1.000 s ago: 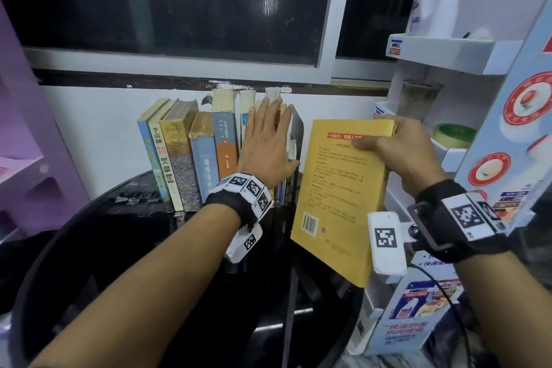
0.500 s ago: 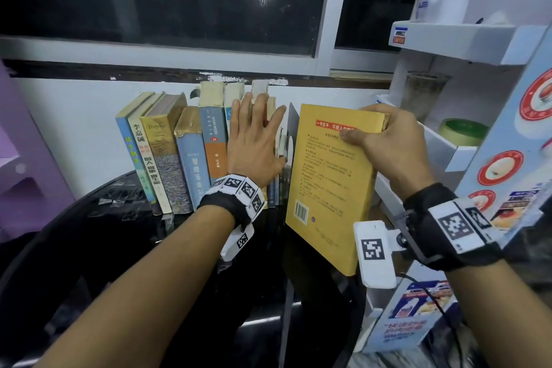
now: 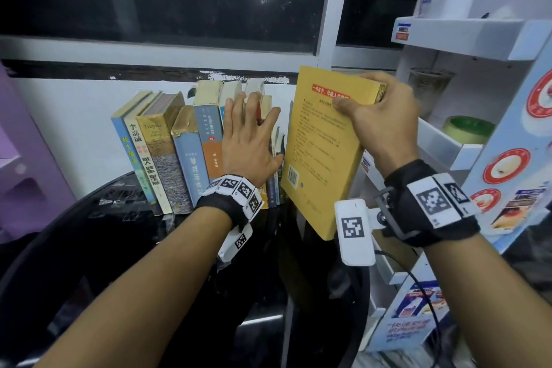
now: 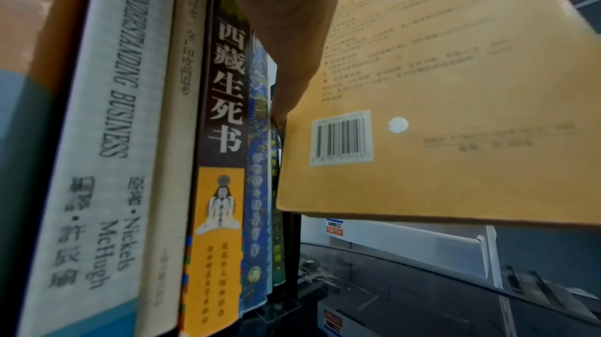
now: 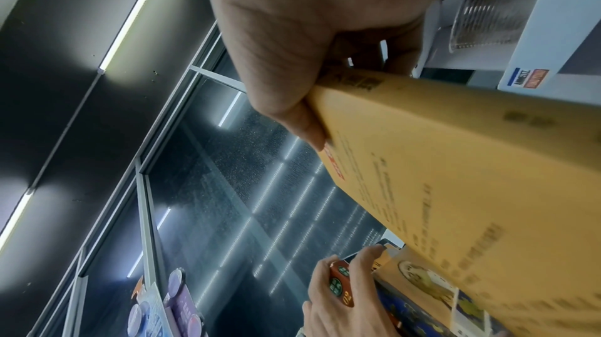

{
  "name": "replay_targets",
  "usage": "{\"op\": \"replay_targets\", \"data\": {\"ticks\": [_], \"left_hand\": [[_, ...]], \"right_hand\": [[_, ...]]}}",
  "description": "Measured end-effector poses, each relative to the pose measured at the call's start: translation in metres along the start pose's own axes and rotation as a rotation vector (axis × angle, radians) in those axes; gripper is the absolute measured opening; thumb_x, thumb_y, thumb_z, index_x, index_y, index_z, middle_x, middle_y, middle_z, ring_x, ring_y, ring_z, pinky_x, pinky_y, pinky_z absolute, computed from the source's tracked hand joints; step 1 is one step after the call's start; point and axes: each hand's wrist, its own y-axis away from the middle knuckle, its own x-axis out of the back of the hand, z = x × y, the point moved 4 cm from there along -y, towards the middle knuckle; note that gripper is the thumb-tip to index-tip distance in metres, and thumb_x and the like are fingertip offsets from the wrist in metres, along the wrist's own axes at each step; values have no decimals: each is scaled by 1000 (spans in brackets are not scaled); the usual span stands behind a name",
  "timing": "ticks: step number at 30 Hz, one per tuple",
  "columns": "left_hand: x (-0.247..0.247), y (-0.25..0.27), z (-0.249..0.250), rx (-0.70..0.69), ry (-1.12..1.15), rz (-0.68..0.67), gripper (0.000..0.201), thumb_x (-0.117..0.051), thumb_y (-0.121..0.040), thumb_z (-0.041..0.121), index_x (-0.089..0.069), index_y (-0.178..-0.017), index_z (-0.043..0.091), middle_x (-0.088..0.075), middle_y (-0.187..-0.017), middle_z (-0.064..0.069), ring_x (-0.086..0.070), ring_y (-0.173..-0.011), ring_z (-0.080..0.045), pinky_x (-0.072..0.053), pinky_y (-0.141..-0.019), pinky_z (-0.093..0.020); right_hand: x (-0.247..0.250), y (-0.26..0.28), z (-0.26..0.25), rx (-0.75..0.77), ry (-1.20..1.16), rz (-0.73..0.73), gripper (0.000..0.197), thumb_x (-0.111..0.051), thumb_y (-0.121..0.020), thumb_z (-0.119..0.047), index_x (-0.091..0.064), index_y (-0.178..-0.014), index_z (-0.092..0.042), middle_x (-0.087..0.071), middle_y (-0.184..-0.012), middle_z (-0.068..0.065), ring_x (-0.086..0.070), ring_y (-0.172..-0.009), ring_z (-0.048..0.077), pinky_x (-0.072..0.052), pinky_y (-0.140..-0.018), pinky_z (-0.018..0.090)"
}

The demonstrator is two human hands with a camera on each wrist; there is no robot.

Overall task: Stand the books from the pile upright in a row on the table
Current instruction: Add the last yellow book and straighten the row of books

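Several books [image 3: 167, 152] stand upright in a row on the black glass table [image 3: 119, 248], against the white wall. My left hand [image 3: 249, 140] lies flat with straight, spread fingers against the spines at the row's right end [image 4: 224, 85]. My right hand [image 3: 379, 107] grips the top edge of a yellow book [image 3: 322, 155], thumb on its back cover. The yellow book [image 4: 439, 111] hangs upright and slightly tilted above the table, just right of the row. From the right wrist, my fingers wrap its spine [image 5: 422, 124].
A white display rack [image 3: 466, 39] with product cards stands close on the right, holding a glass cup [image 3: 430, 89] and a green tape roll [image 3: 466, 128]. A purple stand [image 3: 27, 164] sits at the left. Dark window above the row.
The right hand has carried the yellow book left and toward the wall, closer to the row's right end, and turned it more upright. The left hand stays flat on the row.
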Motion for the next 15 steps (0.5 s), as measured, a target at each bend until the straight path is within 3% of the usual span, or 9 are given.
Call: {"op": "replay_targets", "data": {"ticks": [3, 7, 15], "left_hand": [[0, 0, 0, -5, 6, 14, 79, -65, -61, 60, -48, -130, 24, -29, -143, -14, -18, -139, -39, 9, -118, -46], [-1, 0, 1, -6, 13, 48, 75, -67, -62, 58, -51, -127, 24, -24, -141, -12, -18, -138, -38, 7, -118, -46], [-1, 0, 0, -6, 34, 89, 68, -58, -72, 63, -54, -126, 23, -22, -140, -10, -16, -138, -36, 8, -118, -45]], "right_hand": [[2, -8, -13, 43, 1, 3, 27, -81, -76, -21, -59, -84, -34, -69, -89, -13, -69, -87, 7, -58, -85, 38], [5, -23, -25, 75, -17, -26, 26, -81, -75, -20, -65, -95, -25, -72, -94, -7, -70, -89, 9, -59, -83, 37], [-2, -38, -20, 49, 13, -98, 26, -80, -75, -18, -68, -99, -17, -73, -93, -3, -71, -88, 12, -59, -83, 40]]}}
